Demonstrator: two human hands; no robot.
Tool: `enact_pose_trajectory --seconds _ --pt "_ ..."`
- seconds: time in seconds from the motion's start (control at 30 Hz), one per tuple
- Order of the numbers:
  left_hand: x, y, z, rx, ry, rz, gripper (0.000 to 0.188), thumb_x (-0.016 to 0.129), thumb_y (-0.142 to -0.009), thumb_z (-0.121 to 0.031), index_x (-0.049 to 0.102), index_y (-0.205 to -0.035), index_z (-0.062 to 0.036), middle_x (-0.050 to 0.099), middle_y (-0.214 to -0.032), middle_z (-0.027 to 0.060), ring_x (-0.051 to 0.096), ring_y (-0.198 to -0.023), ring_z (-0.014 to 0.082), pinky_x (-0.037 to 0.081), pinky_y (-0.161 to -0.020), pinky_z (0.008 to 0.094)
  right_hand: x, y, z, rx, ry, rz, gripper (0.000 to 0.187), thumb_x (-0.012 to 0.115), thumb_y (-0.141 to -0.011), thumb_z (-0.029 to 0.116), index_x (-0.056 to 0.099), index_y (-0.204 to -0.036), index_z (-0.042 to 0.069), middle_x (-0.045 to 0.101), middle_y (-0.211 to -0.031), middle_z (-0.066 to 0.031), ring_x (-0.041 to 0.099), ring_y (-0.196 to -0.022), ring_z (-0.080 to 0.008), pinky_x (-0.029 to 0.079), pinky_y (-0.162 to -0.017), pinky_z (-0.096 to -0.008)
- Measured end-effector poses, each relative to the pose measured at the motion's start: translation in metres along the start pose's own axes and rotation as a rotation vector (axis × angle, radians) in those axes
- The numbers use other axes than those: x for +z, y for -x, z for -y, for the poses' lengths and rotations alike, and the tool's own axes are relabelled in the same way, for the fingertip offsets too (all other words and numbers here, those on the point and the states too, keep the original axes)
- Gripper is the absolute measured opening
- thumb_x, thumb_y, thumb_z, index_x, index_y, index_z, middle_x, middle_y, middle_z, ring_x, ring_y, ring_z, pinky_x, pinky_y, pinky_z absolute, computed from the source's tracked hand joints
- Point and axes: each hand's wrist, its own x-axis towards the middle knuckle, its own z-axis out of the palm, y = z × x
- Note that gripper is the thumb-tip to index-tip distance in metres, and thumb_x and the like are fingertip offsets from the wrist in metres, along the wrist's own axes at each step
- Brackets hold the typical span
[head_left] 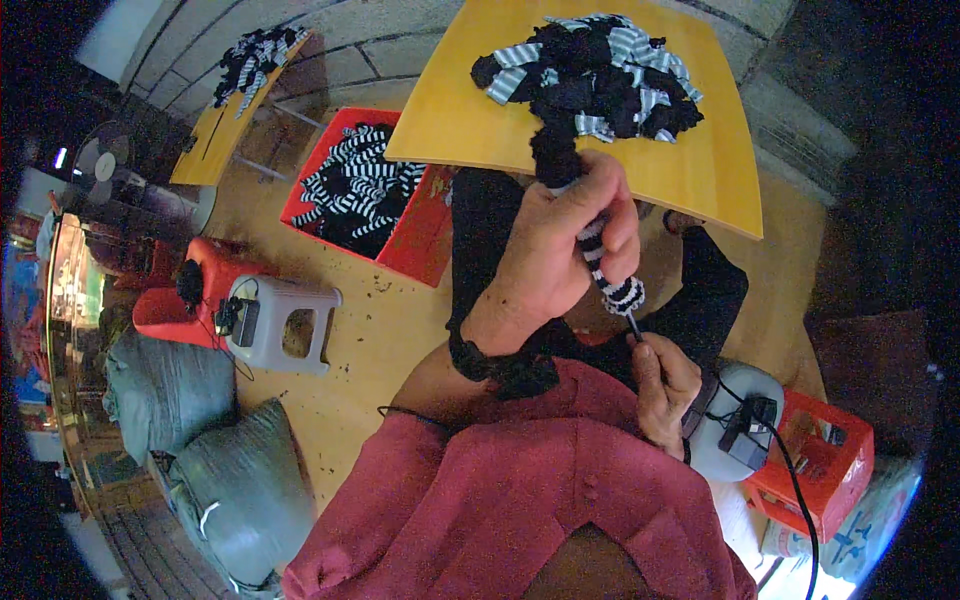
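The left hand (555, 240) curls closed round a black-and-white striped knitted tube (598, 268), apparently steadying it, while at five o'clock the right hand (664, 385) pinches a thin dark rod (633, 325) meeting its end. Heaped black-and-grey striped knits (625, 100) sit handy at twelve on the yellow wooden tabletop (450, 115).

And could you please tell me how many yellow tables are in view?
2: a near yellow table at top centre, under a heap of knit pieces, and a farther yellow table at upper left. Others may be hidden in the dark edges.
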Motion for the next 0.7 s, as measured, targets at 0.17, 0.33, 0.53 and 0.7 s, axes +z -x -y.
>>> enact_pose_trajectory --seconds 0.17,0.33,0.53,0.7 --pt "0.001 0.006 0.005 -0.127 -0.037 0.103 0.022 0.055 -0.091 -0.027 0.051 -0.088 -0.0049 0.031 -0.050 -0.0032 0.029 -0.038 0.0068 0.026 -0.037 0.0238 0.004 -0.007 0.001 -0.219 0.074 -0.075 0.010 0.060 -0.079 -0.001 0.060 -0.089 -0.004 0.063 -0.076 -0.0165 0.062 -0.063 -0.0252 0.048 -0.058 -0.0302" --pt "0.001 0.010 0.019 -0.142 -0.132 0.107 0.017 0.047 -0.094 -0.024 0.050 -0.099 -0.0076 0.027 -0.050 -0.0046 0.023 -0.038 0.0058 0.021 -0.038 0.0245 0.015 -0.004 0.003 -0.152 0.111 -0.155 0.010 0.057 -0.081 0.000 0.062 -0.089 -0.004 0.058 -0.067 -0.0075 0.051 -0.057 -0.0113 0.040 -0.052 -0.0250" --pt "0.006 0.016 0.029 -0.047 -0.145 -0.017 0.020 0.046 -0.095 -0.027 0.049 -0.100 -0.0071 0.027 -0.050 -0.0045 0.023 -0.038 0.0056 0.021 -0.038 0.0236 0.015 -0.001 0.005 0.006 0.023 -0.104 0.008 0.059 -0.079 0.001 0.061 -0.085 -0.003 0.059 -0.069 -0.0132 0.057 -0.059 -0.0192 0.045 -0.056 -0.0295" --pt "0.005 0.023 0.055 -0.077 -0.246 -0.025 0.021 0.047 -0.095 -0.025 0.049 -0.099 -0.0054 0.029 -0.051 -0.0045 0.025 -0.040 0.0053 0.022 -0.038 0.0230 0.011 -0.001 -0.008 0.057 -0.038 -0.100 0.008 0.059 -0.080 0.007 0.059 -0.080 -0.001 0.052 -0.061 -0.0074 0.048 -0.052 -0.0142 0.041 -0.051 -0.0289"
